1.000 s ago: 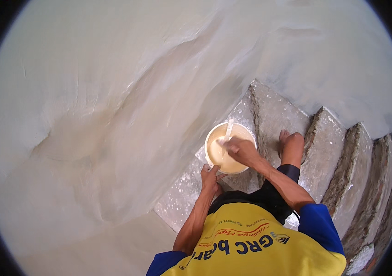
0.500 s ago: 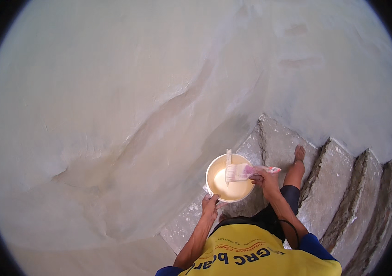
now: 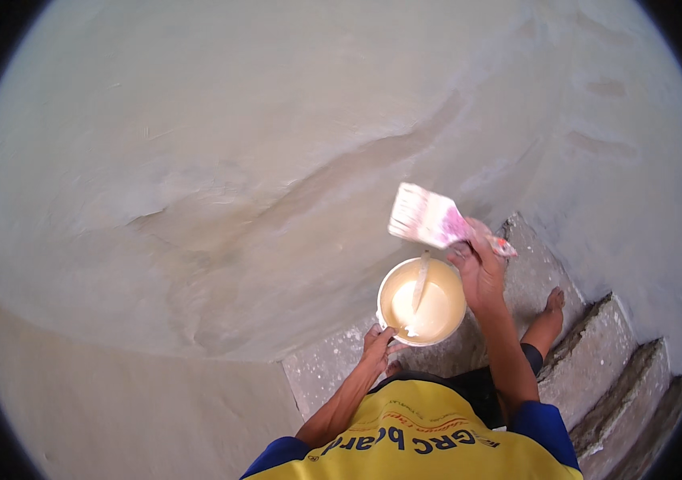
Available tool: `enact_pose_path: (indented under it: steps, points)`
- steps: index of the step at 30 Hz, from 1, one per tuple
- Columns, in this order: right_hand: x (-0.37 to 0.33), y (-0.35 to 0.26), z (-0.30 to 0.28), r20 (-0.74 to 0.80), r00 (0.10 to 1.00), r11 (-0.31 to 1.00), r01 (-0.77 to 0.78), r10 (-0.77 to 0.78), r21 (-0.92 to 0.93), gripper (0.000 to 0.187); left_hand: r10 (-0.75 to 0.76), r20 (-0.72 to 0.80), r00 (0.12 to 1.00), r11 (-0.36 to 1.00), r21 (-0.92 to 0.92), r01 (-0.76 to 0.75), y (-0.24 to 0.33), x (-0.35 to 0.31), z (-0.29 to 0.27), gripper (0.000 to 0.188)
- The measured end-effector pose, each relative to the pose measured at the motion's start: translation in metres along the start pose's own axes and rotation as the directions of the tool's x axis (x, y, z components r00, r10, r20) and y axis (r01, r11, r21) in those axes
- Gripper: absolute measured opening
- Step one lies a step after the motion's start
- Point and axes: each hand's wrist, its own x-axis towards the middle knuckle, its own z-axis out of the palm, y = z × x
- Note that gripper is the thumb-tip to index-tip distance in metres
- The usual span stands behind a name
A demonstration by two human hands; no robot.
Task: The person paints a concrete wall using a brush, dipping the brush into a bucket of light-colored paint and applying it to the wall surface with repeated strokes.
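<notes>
Big grey plastered wall [image 3: 277, 160] fills the view, rough concrete steps [image 3: 597, 360] at lower right. White bucket [image 3: 421, 302] of cream paint with a stir stick [image 3: 420, 282] in it sits low centre, left hand [image 3: 377, 346] fingers clamped on its near rim. Right hand [image 3: 479, 268] fingers closed round a wide paintbrush [image 3: 429, 218], bristles raised just above the bucket.

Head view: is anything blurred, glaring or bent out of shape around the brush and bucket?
Head view: light is soft and even, with no hard glare; the brush in the right hand is slightly smeared; the bucket the left hand holds reads sharp; the steps curve toward the dark fisheye rim.
</notes>
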Motion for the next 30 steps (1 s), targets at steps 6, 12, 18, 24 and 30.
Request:
enact_pose_path:
  steps: [6,12,18,24,30]
  points:
    - [0.045,0.016,0.062,0.161,0.952,0.929,0.292,-0.26,-0.226,0.033,0.031,-0.089,0.996,0.999,-0.014,-0.032,-0.005,-0.01,-0.04,0.024]
    - [0.074,-0.002,0.039,0.221,0.798,0.561,0.562,-0.561,-0.608,0.029,0.04,-0.186,0.982,0.999,-0.024,-0.045,-0.011,-0.025,-0.079,0.023]
    - [0.059,0.018,0.055,0.526,0.481,0.069,0.78,-0.702,-0.622,0.04,0.066,-0.194,0.979,0.994,-0.07,-0.081,-0.009,-0.035,-0.097,0.018]
    - [-0.003,0.088,0.122,0.779,0.446,0.058,0.88,-0.44,-0.471,0.037,0.082,-0.214,0.973,0.995,-0.045,-0.093,-0.012,-0.046,-0.102,0.022]
    - [0.037,0.031,0.105,0.623,0.54,0.264,0.834,-0.566,-0.484,0.027,0.074,-0.199,0.977,0.994,-0.062,-0.088,-0.011,-0.052,-0.107,0.023]
